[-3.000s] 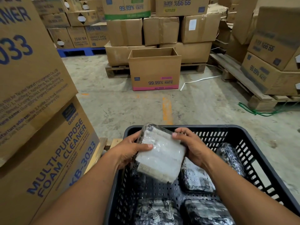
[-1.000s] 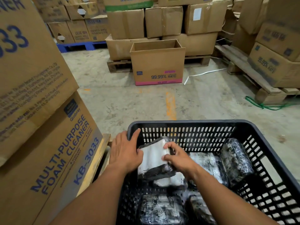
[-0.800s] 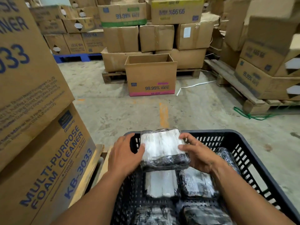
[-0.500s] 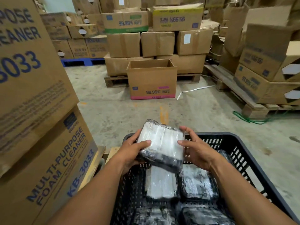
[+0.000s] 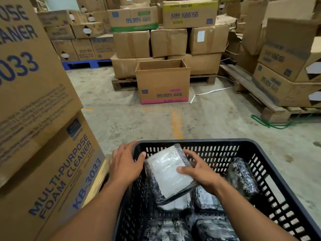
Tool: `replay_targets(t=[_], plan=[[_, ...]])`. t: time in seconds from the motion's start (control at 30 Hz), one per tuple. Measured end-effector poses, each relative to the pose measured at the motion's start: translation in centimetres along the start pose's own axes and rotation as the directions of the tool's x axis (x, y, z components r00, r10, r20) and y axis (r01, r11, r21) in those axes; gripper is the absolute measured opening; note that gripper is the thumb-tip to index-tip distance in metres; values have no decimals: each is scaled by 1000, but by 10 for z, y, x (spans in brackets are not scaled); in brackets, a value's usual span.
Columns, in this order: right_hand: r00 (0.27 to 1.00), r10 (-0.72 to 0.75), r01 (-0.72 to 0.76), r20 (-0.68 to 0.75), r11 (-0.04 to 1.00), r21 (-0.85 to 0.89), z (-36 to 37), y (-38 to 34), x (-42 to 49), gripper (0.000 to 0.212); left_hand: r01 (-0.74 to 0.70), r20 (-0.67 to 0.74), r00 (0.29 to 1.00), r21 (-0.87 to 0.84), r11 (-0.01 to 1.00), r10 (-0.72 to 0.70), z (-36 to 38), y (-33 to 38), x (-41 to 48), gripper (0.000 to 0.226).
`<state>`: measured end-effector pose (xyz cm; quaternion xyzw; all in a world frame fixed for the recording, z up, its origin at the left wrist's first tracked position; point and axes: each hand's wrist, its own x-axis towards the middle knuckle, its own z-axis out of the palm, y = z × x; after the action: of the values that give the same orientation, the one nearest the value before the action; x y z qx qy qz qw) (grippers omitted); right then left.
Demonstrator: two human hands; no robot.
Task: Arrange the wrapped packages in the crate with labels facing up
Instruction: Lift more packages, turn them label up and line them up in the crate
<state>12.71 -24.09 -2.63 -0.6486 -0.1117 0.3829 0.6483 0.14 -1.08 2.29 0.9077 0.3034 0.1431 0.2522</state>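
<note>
A black perforated plastic crate [image 5: 191,142] fills the lower middle of the head view. Both hands hold a plastic-wrapped package [image 5: 166,173] with its white label side up, tilted inside the crate's far left corner. My left hand [image 5: 124,166] grips its left edge by the crate rim. My right hand [image 5: 199,172] presses on its right side. Under it lies another package with a white face [image 5: 175,205]. Dark wrapped packages lie at the middle [image 5: 205,200], the right wall [image 5: 242,176] and the near side [image 5: 215,230].
Stacked cartons marked MULTI-PURPOSE FOAM CLEANER [image 5: 57,171] stand tight against the crate's left. An open carton [image 5: 163,84] sits on the concrete floor ahead, before a loaded pallet. More cartons on a wooden pallet [image 5: 271,110] line the right, with green cord [image 5: 271,125] on the floor.
The held package has come down from above the crate's far rim into the crate's far left corner, over the white-faced package. My left hand shifted to the rim side.
</note>
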Motion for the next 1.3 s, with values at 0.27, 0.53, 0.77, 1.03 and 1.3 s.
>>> replay_targets(t=[0.27, 0.53, 0.77, 1.03, 1.3], plan=[[967, 112, -138, -229, 985, -103, -1, 91, 18, 87, 85, 376, 916, 154, 984, -138, 22, -33, 0, 104], [961, 139, -193, -238, 955, -223, 9, 114, 31, 107, 46, 296, 952, 123, 991, -81, 32, -39, 1, 110], [959, 108, -171, -261, 958, -231, 25, 112, 40, 104, 67, 282, 953, 165, 984, -112, 37, -37, 1, 115], [958, 128, -213, -255, 917, -337, 69, 100, 62, 102, 66, 302, 946, 170, 983, -116, 32, -33, 0, 116], [975, 175, -216, -140, 898, -383, 42, 86, 26, 91, 96, 354, 925, 142, 985, -141, 22, -27, -2, 114]])
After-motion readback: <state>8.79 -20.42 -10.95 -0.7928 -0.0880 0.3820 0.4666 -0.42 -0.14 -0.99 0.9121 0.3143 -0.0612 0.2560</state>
